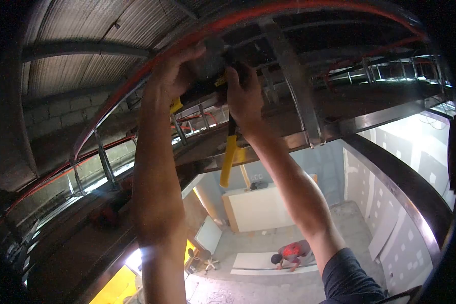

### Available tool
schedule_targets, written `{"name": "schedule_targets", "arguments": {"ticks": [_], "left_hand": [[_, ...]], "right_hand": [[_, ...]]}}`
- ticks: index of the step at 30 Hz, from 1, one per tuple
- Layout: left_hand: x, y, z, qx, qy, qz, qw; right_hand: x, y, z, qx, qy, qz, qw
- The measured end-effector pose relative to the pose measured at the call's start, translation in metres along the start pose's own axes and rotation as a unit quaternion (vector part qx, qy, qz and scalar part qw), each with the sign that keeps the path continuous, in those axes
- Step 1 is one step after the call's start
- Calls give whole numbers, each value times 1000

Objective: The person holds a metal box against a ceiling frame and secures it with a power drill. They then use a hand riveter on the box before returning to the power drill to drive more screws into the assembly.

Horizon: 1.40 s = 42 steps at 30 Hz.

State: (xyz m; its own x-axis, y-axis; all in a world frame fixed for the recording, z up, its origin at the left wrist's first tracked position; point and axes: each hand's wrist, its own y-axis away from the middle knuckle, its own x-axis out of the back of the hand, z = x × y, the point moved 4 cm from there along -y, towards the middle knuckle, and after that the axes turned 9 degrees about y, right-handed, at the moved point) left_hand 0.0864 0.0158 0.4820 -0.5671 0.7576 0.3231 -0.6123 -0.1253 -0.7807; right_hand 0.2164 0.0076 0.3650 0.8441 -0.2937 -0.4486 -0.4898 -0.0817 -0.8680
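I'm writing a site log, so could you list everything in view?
Yellow-handled tool: one, yellow and black, below right hand
Small piece: one, yellow, by left wrist
Pipes: several, red, overhead
Roof sheeting: grey, upper left
Beams: several, grey, overhead
Block wall: one, grey, left
Leaning board: one, white, room below
Wall boards: several, grey with white patches, right
Floor: one, grey, below
Floor board: at least one, white, on floor
Chair: one, colour unclear, lower left
Co-worker: one, red top, at floor board
Sleeve: one, dark, lower right
Hands: two, bare, raised; left, right
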Motion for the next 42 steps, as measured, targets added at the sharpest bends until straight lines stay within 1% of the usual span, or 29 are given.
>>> {"name": "schedule_targets", "arguments": {"ticks": [1, 2, 3, 4, 5, 6, 7, 8, 9, 10, 12, 14, 16, 18, 19, 20, 21, 22, 24, 26, 27, 31, 34, 37, 39, 42], "left_hand": [[2, 3, 0, -3, 0, -1, 1000], [8, 8, -4, 42, -19, 31, 998], [12, 10, -8, 85, -38, 62, 994], [12, 10, -9, 82, -38, 61, 994], [12, 12, -13, 92, -56, 41, 993], [9, 15, -14, 103, -74, 22, 992], [7, 15, -13, 101, -75, 22, 992], [2, 15, -15, 96, -74, -5, 993], [-7, 18, -14, 91, -73, -31, 993], [-13, 20, -13, 90, -74, -30, 993], [-22, 24, -8, 89, -122, -17, 988], [-20, 22, -10, 100, -126, -6, 987], [-15, 19, -15, 112, -128, 4, 985], [-3, 16, -12, 106, -113, 62, 986], [-2, 13, -11, 108, -113, 62, 986], [1, 10, -11, 118, -74, 85, 987], [2, 9, -11, 127, -34, 109, 985], [-2, 9, -7, 129, -34, 109, 985], [-12, 9, 2, 101, -15, 41, 994], [-12, 5, 4, 90, -22, 34, 995], [-14, 5, 7, 79, -29, 28, 996], [-20, 7, 9, 79, -43, 22, 996], [-14, 2, 8, 76, -65, 19, 995], [-12, -2, 7, 85, -39, 14, 996], [-14, -3, 8, 75, -31, 2, 997], [-14, -2, 6, 64, -31, 12, 997]], "right_hand": [[1, 0, 3, 37, 49, 33, 998], [0, 3, 9, 39, 50, 33, 997], [0, 8, 10, 42, -5, 37, 998], [0, 12, 11, 45, -59, 41, 996], [2, 18, 13, 46, -60, 40, 996], [4, 22, 15, 43, -80, 18, 996], [5, 23, 16, 41, -99, -3, 994], [4, 22, 19, 42, -100, -4, 994], [5, 21, 23, 59, -81, 16, 995], [5, 21, 28, 75, -63, 35, 995], [5, 18, 33, 75, -67, 31, 994], [6, 19, 33, 75, -69, 29, 994], [6, 25, 17, -29, -139, -21, 990], [2, 21, 12, -47, -149, -32, 987], [0, 19, 10, -62, -160, -43, 984], [-2, 19, 7, -63, -160, -42, 984], [-3, 20, 0, -77, -135, -16, 988], [-3, 21, -6, -89, -109, 9, 990], [-1, 22, -17, -99, -103, 0, 990], [-2, 22, -19, -108, -97, -10, 989], [-2, 20, -19, -97, -101, -10, 990], [-3, 15, -16, -59, -99, -6, 993], [1, 14, -16, -90, -70, -13, 993], [2, 14, -19, -93, -61, -17, 994], [2, 16, -23, -90, -69, -17, 993], [4, 15, -19, -80, -71, -19, 994]]}}
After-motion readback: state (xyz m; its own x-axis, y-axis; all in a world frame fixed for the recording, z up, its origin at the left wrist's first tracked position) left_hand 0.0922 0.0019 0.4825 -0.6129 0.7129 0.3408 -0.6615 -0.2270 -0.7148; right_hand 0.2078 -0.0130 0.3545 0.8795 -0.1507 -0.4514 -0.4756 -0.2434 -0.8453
